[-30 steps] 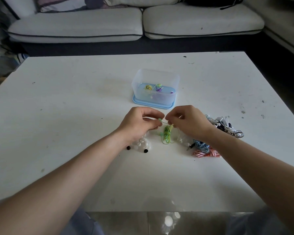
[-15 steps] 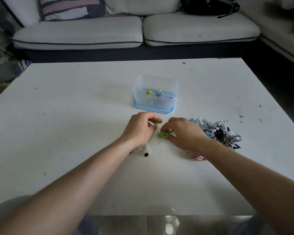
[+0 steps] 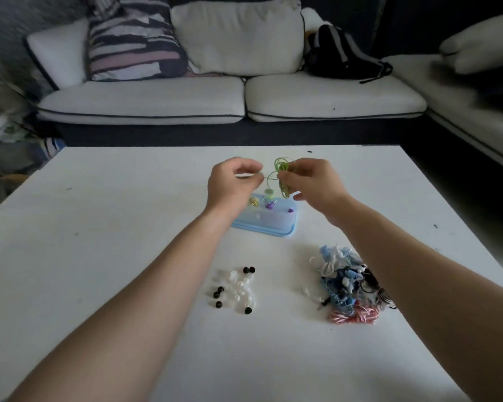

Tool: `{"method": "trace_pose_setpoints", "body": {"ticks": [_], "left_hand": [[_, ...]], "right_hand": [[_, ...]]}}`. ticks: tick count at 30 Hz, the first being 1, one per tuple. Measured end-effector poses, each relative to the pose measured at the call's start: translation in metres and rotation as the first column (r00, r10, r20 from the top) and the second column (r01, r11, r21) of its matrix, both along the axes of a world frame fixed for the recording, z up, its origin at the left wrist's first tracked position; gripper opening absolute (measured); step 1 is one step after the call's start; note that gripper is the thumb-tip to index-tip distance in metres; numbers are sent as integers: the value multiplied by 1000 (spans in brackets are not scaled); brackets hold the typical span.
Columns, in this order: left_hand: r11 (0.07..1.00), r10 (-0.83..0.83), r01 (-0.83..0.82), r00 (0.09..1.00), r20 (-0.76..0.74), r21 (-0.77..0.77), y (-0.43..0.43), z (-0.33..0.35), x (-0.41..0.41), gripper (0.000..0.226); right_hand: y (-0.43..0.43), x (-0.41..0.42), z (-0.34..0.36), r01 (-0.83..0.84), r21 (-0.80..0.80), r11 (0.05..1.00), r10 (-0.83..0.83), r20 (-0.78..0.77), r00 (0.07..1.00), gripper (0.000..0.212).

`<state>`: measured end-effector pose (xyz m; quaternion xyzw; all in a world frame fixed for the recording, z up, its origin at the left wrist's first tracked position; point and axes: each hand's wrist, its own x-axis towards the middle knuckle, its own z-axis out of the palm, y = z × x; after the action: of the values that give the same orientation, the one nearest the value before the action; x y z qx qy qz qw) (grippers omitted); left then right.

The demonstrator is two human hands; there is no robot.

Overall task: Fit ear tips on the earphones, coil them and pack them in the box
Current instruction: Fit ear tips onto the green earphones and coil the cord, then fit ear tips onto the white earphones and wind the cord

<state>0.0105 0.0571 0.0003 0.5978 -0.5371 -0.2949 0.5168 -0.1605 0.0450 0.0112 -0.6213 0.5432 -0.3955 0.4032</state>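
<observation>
Both forearms reach forward, left hand and right hand raised side by side, fingertips pinched.

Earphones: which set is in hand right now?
The green set, held up between the left hand and right hand; the others lie in a pile on the table.

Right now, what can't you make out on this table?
1) Head view: whether the green earphones carry ear tips; buds too small, partly behind the right hand.
2) Head view: what fills the box; the left hand and right hand cover its far part.
3) Head view: how many sets are in the earphone pile; tangled, its edge behind the right forearm.
4) Head view: the count of clear ear tips; too pale and small.
</observation>
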Motion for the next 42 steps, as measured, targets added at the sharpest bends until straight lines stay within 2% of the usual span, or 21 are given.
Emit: {"method": "trace_pose_setpoints", "body": {"ticks": [3,6,8,10,13,18,22,25,28,30,33,36,40,42], "left_hand": [[1000,6,-8,993,121,18,-26,-2,0,12],[994,-35,-2,946,322,113,-45,-21,1,10],[984,-61,-12,916,396,180,-53,-34,2,12],[977,-83,-9,903,421,213,-56,-41,2,14],[982,-85,2,896,435,188,-48,-41,-1,16],[990,-102,52,914,394,134,-8,-35,-17,12],[955,-278,219,895,348,200,29,-47,-48,11],[897,-400,297,860,315,328,46,-64,-74,13],[856,-444,301,845,299,421,54,-76,-94,18],[845,-448,283,837,312,455,57,-81,-104,23],[844,-433,259,845,313,470,56,-86,-113,22],[849,-405,241,869,286,470,52,-91,-114,19],[818,-450,300,865,222,491,50,-92,-109,21],[812,-470,343,864,180,473,52,-91,-109,22]], "right_hand": [[-27,4,-3,48,23,999,-46,-91,995,7],[-47,7,-17,48,49,998,-29,-327,945,18],[-55,8,-26,41,84,996,0,-440,898,23],[-57,8,-30,59,75,995,-16,-484,875,31],[-47,2,-27,78,-4,997,-71,-452,889,32],[-12,-34,-19,23,12,1000,-16,-403,915,23],[21,-78,-27,-10,102,995,56,-458,887,19],[39,-107,-42,-37,148,988,117,-584,803,22],[46,-114,-56,-77,177,981,178,-674,717,33],[45,-111,-62,-114,213,970,233,-694,682,39],[41,-105,-71,-163,216,963,271,-781,563,45],[37,-102,-72,-209,197,958,278,-822,497,36],[35,-104,-63,-245,187,951,295,-782,549,24],[34,-106,-59,-228,147,963,261,-724,638,18]]}}
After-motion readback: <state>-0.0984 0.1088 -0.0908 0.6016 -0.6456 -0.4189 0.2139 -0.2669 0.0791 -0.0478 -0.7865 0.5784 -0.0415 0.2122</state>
